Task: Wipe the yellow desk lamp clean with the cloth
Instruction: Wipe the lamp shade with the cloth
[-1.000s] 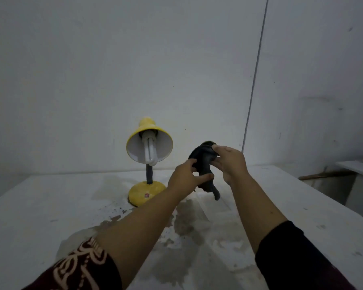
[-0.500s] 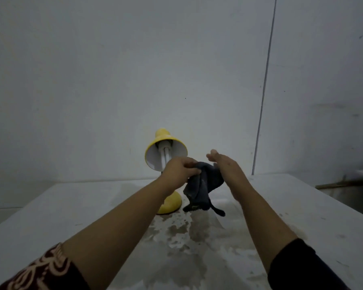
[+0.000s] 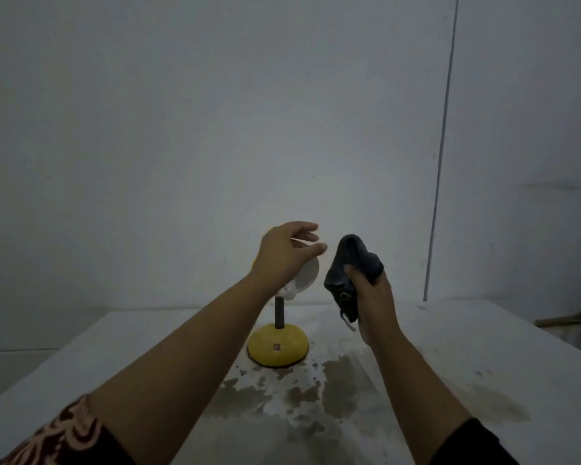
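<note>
Bracing yellow dome-shade desk lamp [image 3: 277, 345]: left hand [image 3: 284, 255] spread open over shade; right hand [image 3: 371, 297] grip clenches dark crumpled cloth [image 3: 351, 263], ready to wipe.

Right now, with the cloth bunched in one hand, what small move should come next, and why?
Probably bring the right hand with the dark cloth leftward onto the lamp shade. The cloth hangs just beside the shade, apart from it, while the open left hand is already at the shade, seemingly ready to steady it.
</note>
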`<state>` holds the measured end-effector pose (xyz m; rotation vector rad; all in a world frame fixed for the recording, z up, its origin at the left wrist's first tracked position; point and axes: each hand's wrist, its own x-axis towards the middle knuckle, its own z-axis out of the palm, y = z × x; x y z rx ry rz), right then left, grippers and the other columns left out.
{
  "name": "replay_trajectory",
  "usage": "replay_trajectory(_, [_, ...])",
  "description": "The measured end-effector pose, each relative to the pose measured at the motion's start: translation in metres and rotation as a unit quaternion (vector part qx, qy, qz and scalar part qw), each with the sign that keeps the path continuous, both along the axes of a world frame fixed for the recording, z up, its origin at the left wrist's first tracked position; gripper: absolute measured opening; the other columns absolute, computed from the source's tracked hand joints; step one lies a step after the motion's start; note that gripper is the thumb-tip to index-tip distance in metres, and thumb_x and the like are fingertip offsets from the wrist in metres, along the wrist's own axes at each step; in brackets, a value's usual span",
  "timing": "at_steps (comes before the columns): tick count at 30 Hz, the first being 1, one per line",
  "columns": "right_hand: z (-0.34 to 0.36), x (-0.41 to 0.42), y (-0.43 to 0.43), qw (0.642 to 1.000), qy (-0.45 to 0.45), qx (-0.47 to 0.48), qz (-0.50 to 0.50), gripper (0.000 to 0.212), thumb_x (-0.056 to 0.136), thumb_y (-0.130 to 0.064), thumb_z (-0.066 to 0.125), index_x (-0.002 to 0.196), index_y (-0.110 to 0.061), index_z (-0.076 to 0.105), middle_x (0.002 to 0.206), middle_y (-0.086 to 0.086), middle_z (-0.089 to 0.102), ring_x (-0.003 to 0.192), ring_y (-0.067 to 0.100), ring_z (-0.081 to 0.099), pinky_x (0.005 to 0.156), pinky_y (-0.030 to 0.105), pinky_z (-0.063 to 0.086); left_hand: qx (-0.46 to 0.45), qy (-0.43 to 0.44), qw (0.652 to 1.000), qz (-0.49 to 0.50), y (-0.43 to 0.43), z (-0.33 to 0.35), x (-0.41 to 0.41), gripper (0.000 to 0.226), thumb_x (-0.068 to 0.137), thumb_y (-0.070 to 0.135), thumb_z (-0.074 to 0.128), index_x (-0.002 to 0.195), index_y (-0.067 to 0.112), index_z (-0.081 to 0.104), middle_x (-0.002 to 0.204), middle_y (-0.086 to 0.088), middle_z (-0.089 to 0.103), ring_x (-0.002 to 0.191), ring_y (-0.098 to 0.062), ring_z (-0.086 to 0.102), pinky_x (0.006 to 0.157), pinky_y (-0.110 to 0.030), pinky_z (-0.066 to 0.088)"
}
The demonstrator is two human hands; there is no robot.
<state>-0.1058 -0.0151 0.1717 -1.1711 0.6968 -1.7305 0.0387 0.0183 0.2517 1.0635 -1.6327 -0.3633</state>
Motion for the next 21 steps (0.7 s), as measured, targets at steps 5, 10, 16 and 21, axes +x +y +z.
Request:
replay_trajectory(5, [0.031,-0.007,-0.027,0.992,0.034,0.057,-0.107,0.038,0.086,-0.002,0.057,0.124,-0.009,0.058,0.104,0.011,0.064,0.091,0.029,0.059,0.074,0.035,0.047,-0.043,-0.024,0.993,0.106,-0.019,0.005,0.037,0.045,0.081,0.034,0.067,0.121,0.017,0.057,0.122,-0.004,0.06,0.104,-0.016,0.055,0.081,-0.022,0.039])
replay_trajectory(10, [0.068,0.008,-0.048,0.968,0.229,0.01,-0.105,0.011,0.083,-0.024,0.063,0.073,-0.022,0.06,0.057,0.002,0.056,0.052,0.018,0.05,0.059,0.032,0.043,0.056,-0.072,0.988,0.128,-0.04,-0.01,0.055,0.058,0.078,0.046,0.065,0.127,0.017,0.052,0.134,-0.008,0.053,0.119,-0.023,0.051,0.085,-0.025,0.037])
replay_trajectory(16, [0.071,0.035,-0.051,0.924,0.377,-0.054,-0.046,0.032,0.095,-0.042,0.043,0.117,-0.025,0.058,0.113,0.002,0.062,0.103,0.022,0.057,0.089,0.037,0.046,0.061,-0.101,0.985,0.125,-0.055,-0.022,0.062,0.065,0.068,0.066,0.056,0.11,0.018,0.065,0.108,-0.003,0.069,0.097,-0.018,0.061,0.064,-0.014,0.038])
replay_trajectory(21, [0.064,0.039,-0.052,0.91,0.407,-0.076,0.025,0.045,0.094,-0.052,0.032,0.131,-0.034,0.051,0.134,0.0,0.054,0.12,0.021,0.051,0.105,0.044,0.042,0.033,-0.084,0.987,0.133,-0.06,-0.03,0.063,0.049,0.079,0.05,0.061,0.112,0.014,0.064,0.109,-0.005,0.068,0.089,-0.013,0.056,0.065,-0.008,0.036])
